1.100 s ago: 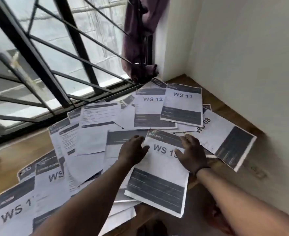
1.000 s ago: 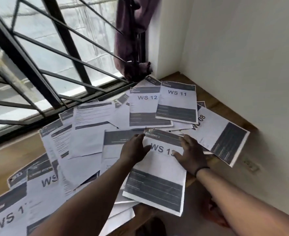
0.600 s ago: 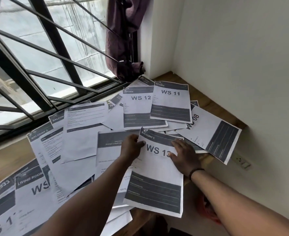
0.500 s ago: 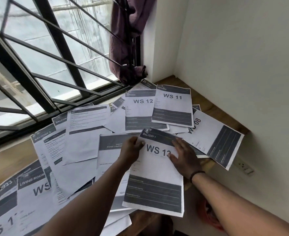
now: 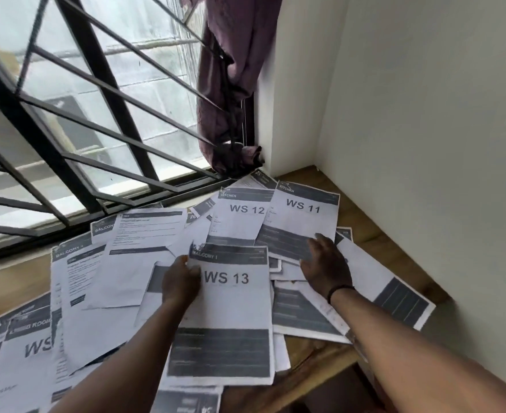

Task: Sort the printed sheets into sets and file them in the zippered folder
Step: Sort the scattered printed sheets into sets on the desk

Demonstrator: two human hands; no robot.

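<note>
Printed sheets lie scattered over a wooden table (image 5: 374, 234). My left hand (image 5: 180, 283) holds the left edge of the sheet marked WS 13 (image 5: 231, 305), which lies in front of me. My right hand (image 5: 326, 263) reaches to the right, fingers spread and flat on the papers below the WS 11 sheet (image 5: 302, 213). The WS 12 sheet (image 5: 240, 216) lies just left of WS 11. More sheets (image 5: 103, 278) pile up on the left. No zippered folder is in view.
A barred window (image 5: 82, 114) runs along the far left side of the table. A purple curtain (image 5: 234, 84) hangs bunched in the corner. White walls (image 5: 424, 129) close the right side. A dark-banded sheet (image 5: 400, 299) overhangs the table's right edge.
My right hand has left the WS 13 sheet and moved right and farther away, onto the papers beneath WS 11. My left hand still holds WS 13.
</note>
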